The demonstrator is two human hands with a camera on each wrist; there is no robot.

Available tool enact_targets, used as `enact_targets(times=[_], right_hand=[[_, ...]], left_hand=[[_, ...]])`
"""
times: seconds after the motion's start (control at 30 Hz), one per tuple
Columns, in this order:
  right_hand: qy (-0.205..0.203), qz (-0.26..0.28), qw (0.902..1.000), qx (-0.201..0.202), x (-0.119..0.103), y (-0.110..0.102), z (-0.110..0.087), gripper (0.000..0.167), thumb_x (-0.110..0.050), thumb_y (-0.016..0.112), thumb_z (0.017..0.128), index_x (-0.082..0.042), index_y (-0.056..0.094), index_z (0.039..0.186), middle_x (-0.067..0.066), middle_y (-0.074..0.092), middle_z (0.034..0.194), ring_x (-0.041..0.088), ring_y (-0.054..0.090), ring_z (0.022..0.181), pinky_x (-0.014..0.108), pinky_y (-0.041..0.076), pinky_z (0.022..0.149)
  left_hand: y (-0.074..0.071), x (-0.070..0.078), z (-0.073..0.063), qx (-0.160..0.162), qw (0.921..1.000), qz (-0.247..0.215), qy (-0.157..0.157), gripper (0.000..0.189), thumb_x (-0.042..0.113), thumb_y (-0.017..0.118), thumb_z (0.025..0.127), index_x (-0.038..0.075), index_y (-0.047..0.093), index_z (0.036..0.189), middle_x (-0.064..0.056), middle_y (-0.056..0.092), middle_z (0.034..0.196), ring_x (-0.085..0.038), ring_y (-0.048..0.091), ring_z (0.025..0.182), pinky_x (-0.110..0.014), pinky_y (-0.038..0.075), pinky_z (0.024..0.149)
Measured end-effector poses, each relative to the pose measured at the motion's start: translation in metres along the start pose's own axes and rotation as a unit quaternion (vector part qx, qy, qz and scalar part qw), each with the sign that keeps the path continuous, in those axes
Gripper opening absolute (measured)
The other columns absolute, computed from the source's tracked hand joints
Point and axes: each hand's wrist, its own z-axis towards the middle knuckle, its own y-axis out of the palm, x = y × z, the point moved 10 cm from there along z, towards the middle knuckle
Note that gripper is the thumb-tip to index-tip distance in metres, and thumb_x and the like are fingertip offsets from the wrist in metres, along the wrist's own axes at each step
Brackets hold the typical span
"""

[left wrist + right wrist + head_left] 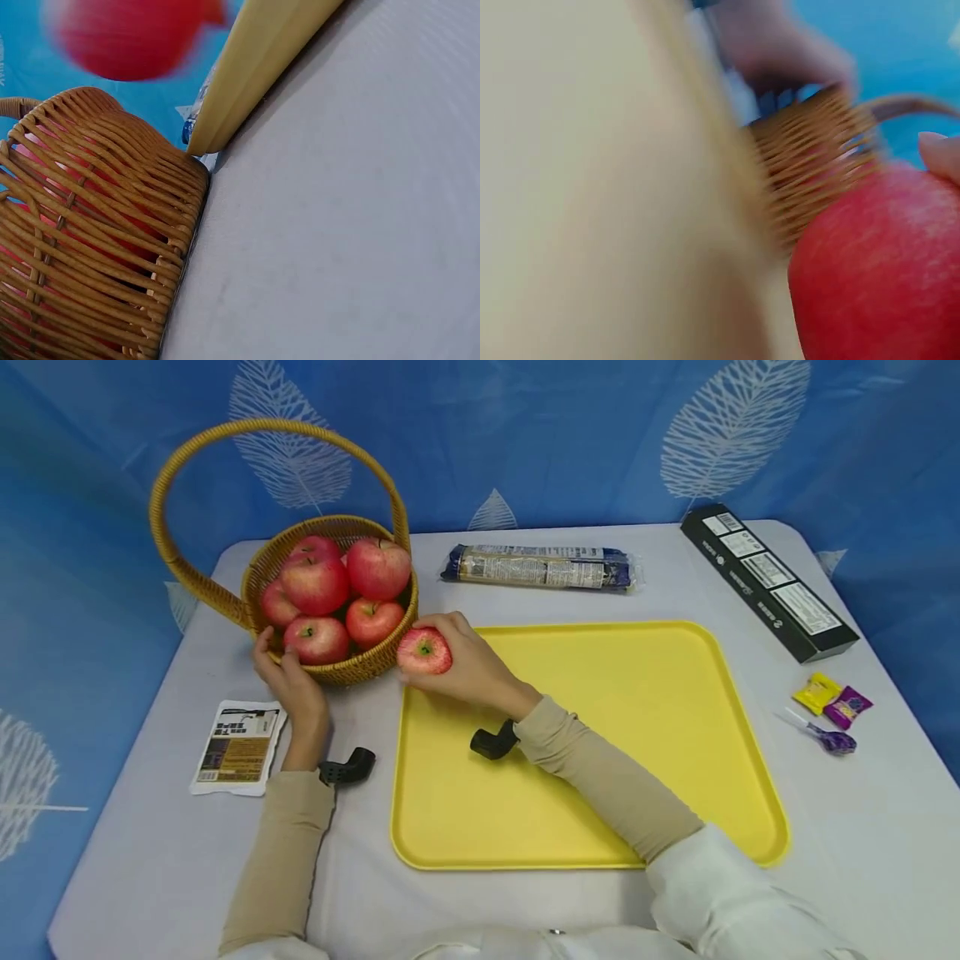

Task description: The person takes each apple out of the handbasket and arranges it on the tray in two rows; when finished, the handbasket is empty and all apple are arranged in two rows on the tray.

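A red apple (424, 651) is gripped between the thumb and fingers of my right hand (468, 670), just right of the basket and over the tray's upper left corner. In the right wrist view the apple (881, 270) fills the lower right, a fingertip on its skin. My left hand (294, 687) holds the front left rim of the wicker basket (352, 672), its fingers beside an apple inside. Several apples (316, 583) are heaped in the basket, whose tall handle (277, 425) arches above. The left wrist view shows the basket's woven side (112, 202) and the blurred apple (127, 37).
A yellow tray (600, 852) lies under my right forearm. Behind it is a long clear-and-blue packet (536, 567); a black box (768, 581) lies at the back right. Small candies (817, 693) and a lollipop (836, 742) lie at right, a flat pouch (238, 747) at left.
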Motion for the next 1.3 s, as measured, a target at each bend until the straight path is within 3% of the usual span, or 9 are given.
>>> enact_targets(times=[0.13, 0.27, 0.43, 0.6, 0.73, 0.9, 1.1, 1.3], right_hand=[[0.003, 0.002, 1.0, 0.004, 0.019, 0.011, 0.0, 0.071, -0.052, 0.067, 0.07, -0.021, 0.038, 0.127, 0.003, 0.042, 0.115, 0.012, 0.053, 0.093, 0.029, 0.047, 0.082], [-0.009, 0.004, 0.9999, 0.002, 0.023, 0.02, 0.003, 0.074, -0.053, 0.063, 0.075, -0.017, 0.032, 0.133, 0.008, 0.037, 0.121, 0.015, 0.05, 0.099, 0.03, 0.045, 0.087], [-0.008, -0.036, 0.9992, 0.014, 0.016, 0.004, 0.009, 0.086, -0.058, 0.06, 0.074, -0.018, 0.023, 0.141, 0.008, 0.029, 0.137, 0.02, 0.037, 0.121, 0.037, 0.036, 0.1], [0.005, 0.013, 0.9994, 0.032, -0.001, -0.028, 0.039, 0.08, -0.051, 0.058, 0.08, -0.022, 0.017, 0.143, 0.004, 0.021, 0.144, 0.018, 0.028, 0.13, 0.038, 0.03, 0.105], [0.013, 0.022, 0.9997, 0.003, -0.019, -0.032, 0.07, 0.082, -0.05, 0.059, 0.08, -0.03, 0.012, 0.144, 0.003, 0.018, 0.145, 0.015, 0.031, 0.128, 0.035, 0.032, 0.103], [0.027, -0.025, 0.999, -0.026, -0.038, -0.021, 0.095, 0.086, -0.057, 0.059, 0.076, -0.036, 0.01, 0.143, 0.009, 0.011, 0.142, 0.016, 0.035, 0.125, 0.033, 0.035, 0.1], [0.082, -0.106, 0.991, -0.005, -0.04, -0.009, 0.11, 0.09, -0.063, 0.057, 0.073, -0.03, 0.013, 0.144, 0.013, 0.001, 0.144, 0.031, 0.017, 0.13, 0.033, 0.039, 0.096], [0.096, -0.184, 0.9779, 0.026, -0.038, -0.004, 0.114, 0.079, -0.055, 0.058, 0.078, -0.025, 0.025, 0.142, 0.017, 0.012, 0.143, 0.033, 0.024, 0.123, 0.032, 0.04, 0.091]], left_hand=[[-0.003, 0.002, 0.003, 0.009, 0.9999, -0.004, 0.013, 0.041, 0.003, 0.034, 0.086, 0.005, 0.04, 0.127, -0.005, 0.037, 0.13, -0.006, 0.03, 0.125, -0.014, 0.019, 0.103], [-0.002, 0.002, 0.002, 0.008, 0.9997, -0.015, 0.015, 0.042, 0.0, 0.033, 0.084, 0.005, 0.041, 0.125, -0.011, 0.038, 0.127, -0.009, 0.033, 0.121, -0.015, 0.022, 0.102], [0.001, 0.002, -0.002, 0.009, 0.9997, -0.02, 0.014, 0.041, 0.0, 0.034, 0.084, 0.005, 0.042, 0.124, -0.01, 0.038, 0.126, -0.009, 0.034, 0.119, -0.015, 0.022, 0.101], [0.003, 0.023, -0.01, 0.0, 0.9997, -0.02, 0.012, 0.042, 0.0, 0.033, 0.084, -0.002, 0.039, 0.126, -0.014, 0.036, 0.126, -0.016, 0.032, 0.122, -0.016, 0.022, 0.102], [0.003, 0.031, -0.015, 0.0, 0.9998, -0.017, 0.013, 0.042, -0.001, 0.033, 0.084, -0.003, 0.038, 0.125, -0.01, 0.036, 0.125, -0.017, 0.032, 0.123, -0.017, 0.022, 0.103], [0.004, 0.028, -0.014, -0.005, 0.9996, -0.025, 0.008, 0.041, -0.001, 0.033, 0.084, -0.001, 0.039, 0.124, -0.005, 0.035, 0.123, -0.016, 0.031, 0.124, -0.018, 0.021, 0.104], [0.004, 0.028, -0.014, -0.009, 0.9995, -0.029, 0.01, 0.041, -0.001, 0.032, 0.083, -0.001, 0.038, 0.124, -0.005, 0.035, 0.125, -0.015, 0.031, 0.125, -0.02, 0.021, 0.106], [0.004, 0.031, -0.014, -0.008, 0.9995, -0.028, 0.009, 0.041, -0.001, 0.032, 0.084, -0.001, 0.038, 0.124, -0.005, 0.034, 0.125, -0.013, 0.032, 0.124, -0.021, 0.021, 0.106]])
